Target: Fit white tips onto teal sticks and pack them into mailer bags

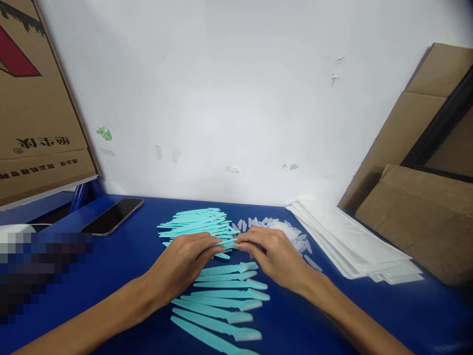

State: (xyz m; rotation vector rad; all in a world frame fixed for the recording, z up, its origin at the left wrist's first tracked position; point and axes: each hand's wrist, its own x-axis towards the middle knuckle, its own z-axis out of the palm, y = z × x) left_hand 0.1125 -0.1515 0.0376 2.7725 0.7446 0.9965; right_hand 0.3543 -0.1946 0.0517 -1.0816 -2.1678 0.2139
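My left hand is closed in a pinch on a teal eyebrow razor, level above the table. My right hand pinches the razor's right end; its fingertips hide that end, so a cap there cannot be made out. Behind my left hand lies a heap of teal eyebrow razors. Small translucent caps are scattered behind my right hand. Nearer to me, several razors lie spread in a loose column, their broad ends to the right and pale at the edge.
A phone rests at the back left of the blue table. White plastic bags are stacked at the right, beside brown cardboard. A printed carton stands at the left. The white wall closes off the back.
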